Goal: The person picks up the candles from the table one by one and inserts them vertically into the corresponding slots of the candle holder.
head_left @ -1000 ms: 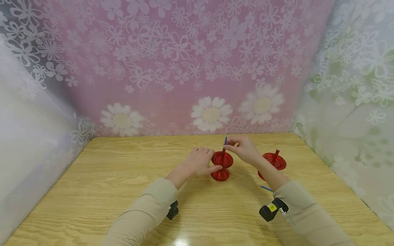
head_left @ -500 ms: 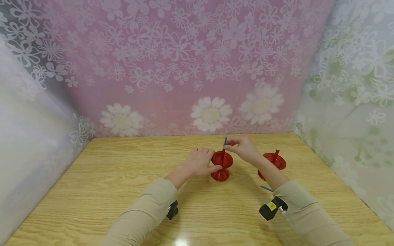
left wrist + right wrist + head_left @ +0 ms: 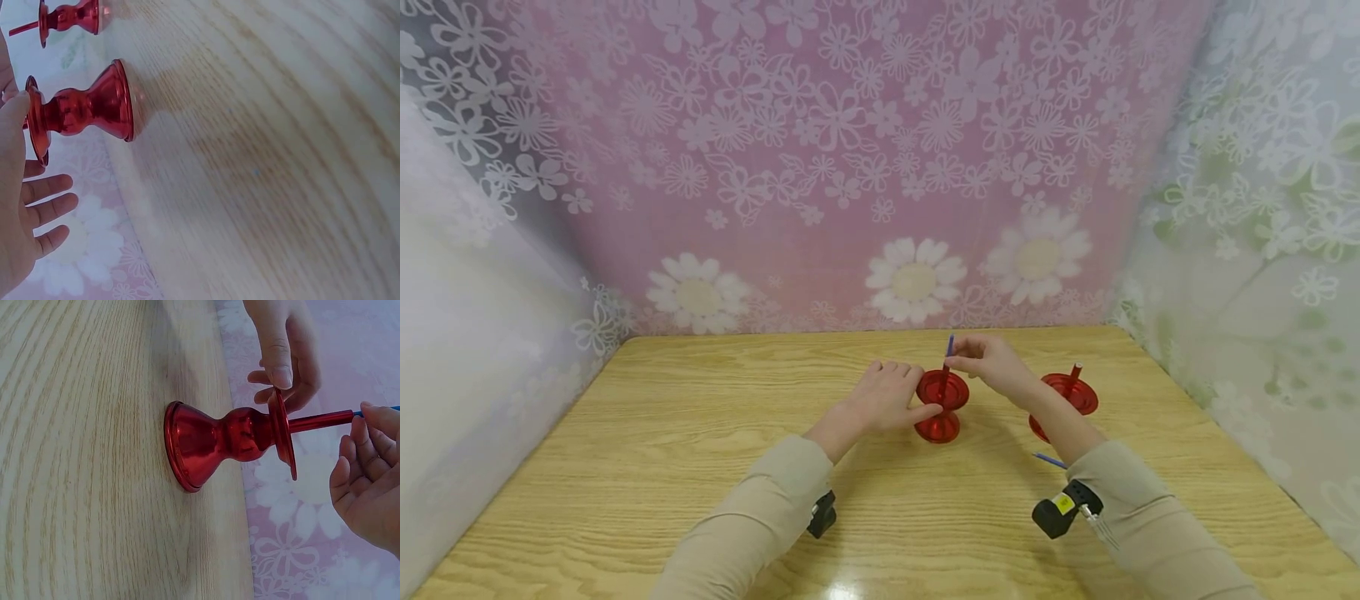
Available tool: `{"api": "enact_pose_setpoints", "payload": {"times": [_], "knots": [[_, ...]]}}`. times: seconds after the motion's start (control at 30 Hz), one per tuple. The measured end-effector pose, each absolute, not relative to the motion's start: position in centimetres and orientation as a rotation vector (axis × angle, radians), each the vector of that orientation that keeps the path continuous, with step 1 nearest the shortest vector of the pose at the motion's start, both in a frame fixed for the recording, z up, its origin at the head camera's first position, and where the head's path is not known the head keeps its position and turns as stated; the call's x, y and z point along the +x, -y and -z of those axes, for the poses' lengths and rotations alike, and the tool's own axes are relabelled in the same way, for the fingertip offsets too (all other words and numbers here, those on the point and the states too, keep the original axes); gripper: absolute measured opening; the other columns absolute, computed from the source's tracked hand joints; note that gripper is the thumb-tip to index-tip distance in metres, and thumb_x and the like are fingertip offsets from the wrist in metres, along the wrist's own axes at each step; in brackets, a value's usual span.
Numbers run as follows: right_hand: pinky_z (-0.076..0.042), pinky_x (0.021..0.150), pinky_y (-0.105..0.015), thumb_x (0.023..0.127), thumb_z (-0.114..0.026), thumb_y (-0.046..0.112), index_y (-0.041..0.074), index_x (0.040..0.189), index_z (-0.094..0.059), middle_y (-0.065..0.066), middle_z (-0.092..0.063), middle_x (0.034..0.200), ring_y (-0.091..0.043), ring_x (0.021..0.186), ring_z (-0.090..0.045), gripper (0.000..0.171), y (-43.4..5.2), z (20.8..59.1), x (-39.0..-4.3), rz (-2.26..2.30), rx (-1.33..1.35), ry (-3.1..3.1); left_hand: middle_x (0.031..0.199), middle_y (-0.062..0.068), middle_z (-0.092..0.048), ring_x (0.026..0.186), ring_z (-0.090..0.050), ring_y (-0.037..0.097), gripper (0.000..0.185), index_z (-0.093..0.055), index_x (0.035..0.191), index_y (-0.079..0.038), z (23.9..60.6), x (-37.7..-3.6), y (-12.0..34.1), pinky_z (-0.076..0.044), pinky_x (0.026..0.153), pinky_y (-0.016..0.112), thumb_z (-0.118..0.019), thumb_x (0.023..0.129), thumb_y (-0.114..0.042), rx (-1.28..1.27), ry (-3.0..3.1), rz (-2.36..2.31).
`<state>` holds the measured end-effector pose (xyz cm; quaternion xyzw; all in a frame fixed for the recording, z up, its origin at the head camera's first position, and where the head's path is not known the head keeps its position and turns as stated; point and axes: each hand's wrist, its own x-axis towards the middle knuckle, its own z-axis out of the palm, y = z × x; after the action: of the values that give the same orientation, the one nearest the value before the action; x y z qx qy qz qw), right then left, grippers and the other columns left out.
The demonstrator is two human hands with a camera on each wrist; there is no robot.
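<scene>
Nothing visibly moved | right of centre: my right grip (image 3: 994,367) pinches blue stick (image 3: 951,343) | left grip (image 3: 883,395) spread, touching red holder (image 3: 956,392)

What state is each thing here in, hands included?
Left candle holder: standing upright.
Right candle holder: upright, no stick showing.
Held blue stick: upright at the left holder's tube.
Loose blue stick: lying flat, partly hidden.
Left hand: holding the left holder's dish.
Right hand: pinching the held stick.
</scene>
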<state>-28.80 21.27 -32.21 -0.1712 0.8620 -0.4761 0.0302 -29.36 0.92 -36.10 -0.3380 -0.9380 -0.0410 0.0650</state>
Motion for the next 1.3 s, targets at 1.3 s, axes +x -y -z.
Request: {"api": "enact_pose_setpoints", "payload": {"times": [1.3], "knots": [[-0.047,0.066,-0.028,0.092,-0.058,0.016,0.001,0.100,-0.062,-0.006,-0.062,0.091,-0.009,0.080,-0.057,0.017,-35.4,32.4,-20.0,1.144,-0.581,-2.964,0.097,-0.006,-0.062,0.081,-0.057,0.006,0.034,-0.062,0.102,-0.014,34.4,-26.2,-11.4,-0.042,0.062,0.016,-0.053,0.091,-0.045,-1.178,2.650,0.361]]}}
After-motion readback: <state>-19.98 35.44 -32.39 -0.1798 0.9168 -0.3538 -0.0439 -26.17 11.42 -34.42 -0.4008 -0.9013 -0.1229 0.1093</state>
